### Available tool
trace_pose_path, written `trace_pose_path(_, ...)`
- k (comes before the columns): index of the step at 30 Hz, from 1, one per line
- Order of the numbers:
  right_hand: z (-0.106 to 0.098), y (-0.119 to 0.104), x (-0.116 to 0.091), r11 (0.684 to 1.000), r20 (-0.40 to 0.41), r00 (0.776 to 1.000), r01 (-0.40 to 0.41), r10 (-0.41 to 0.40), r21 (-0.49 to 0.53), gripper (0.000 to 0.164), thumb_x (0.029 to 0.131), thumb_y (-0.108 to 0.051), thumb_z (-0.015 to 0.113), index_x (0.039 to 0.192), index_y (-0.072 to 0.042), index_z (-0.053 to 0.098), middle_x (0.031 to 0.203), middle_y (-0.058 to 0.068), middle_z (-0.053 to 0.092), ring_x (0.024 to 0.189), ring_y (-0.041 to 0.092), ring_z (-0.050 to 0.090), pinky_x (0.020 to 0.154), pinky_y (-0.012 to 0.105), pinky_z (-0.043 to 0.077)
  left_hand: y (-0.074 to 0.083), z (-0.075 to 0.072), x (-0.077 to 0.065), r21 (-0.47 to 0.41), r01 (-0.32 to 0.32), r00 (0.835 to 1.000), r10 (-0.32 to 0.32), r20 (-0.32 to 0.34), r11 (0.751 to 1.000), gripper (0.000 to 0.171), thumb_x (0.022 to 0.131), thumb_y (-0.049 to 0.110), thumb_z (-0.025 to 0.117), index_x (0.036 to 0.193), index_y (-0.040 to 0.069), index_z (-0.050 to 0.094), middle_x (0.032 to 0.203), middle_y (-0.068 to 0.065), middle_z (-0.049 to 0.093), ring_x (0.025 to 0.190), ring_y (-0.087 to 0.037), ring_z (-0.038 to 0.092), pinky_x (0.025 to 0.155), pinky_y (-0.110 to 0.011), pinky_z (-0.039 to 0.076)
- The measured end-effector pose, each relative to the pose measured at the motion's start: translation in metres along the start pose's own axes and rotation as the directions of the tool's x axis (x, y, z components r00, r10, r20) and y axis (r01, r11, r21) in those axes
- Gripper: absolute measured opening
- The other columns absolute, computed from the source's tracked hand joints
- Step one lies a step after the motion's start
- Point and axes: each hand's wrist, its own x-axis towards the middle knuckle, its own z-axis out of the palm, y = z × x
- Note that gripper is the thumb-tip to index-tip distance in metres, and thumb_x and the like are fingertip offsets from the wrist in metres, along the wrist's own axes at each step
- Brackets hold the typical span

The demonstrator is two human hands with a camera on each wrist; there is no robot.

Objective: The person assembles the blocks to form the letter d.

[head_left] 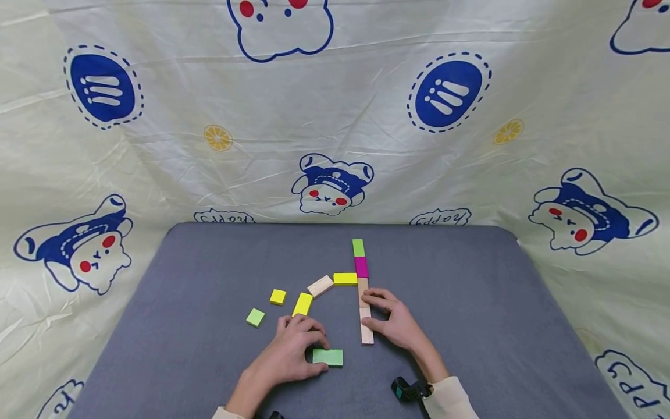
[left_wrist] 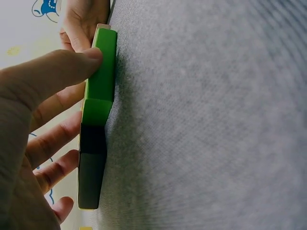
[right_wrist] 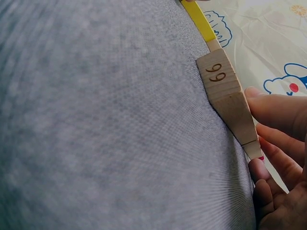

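Note:
My left hand [head_left: 293,351] pinches a light green block [head_left: 335,358] lying flat, thumb at its near side and index finger across from it. In the left wrist view, the thumb presses the green block [left_wrist: 103,72]; a dark-looking block [left_wrist: 91,177] with a yellow edge stands beyond it. My right hand [head_left: 399,323] rests its thumb and fingertips on two plain wooden blocks [head_left: 367,334], laid end to end in a column. Number marks show on the wooden block [right_wrist: 218,74] in the right wrist view. A magenta block [head_left: 362,267] and a bright green block [head_left: 358,248] continue the column.
A yellow block [head_left: 345,279] meets the column's left side. A slanted wooden block [head_left: 320,286] and another yellow block [head_left: 303,303] curve down from it. Left of these lie a small yellow block [head_left: 278,297] and a small green one [head_left: 255,317]. A printed curtain [head_left: 356,110] hangs behind the grey table [head_left: 445,262].

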Motion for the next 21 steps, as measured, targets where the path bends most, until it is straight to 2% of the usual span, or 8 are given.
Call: trace_pose_path(21,-0.0005,0.0007,-0.0009,1.000,0.000,1.000,0.007,-0.007,0.017,0.048,0.086,-0.015,0.083,0.131,-0.005,0.070,0.142,0.009,0.060,0.138,0.035,0.051,0.114,0.059,0.039,0.0028,0.0018,0.0009,0.027,-0.019,1.000,0.020,-0.011,0.999,0.022,0.081,0.041,0.087,0.099,0.033,0.076,0.116,0.009,0.065,0.116,-0.013,0.052,0.098,-0.050,0.033)
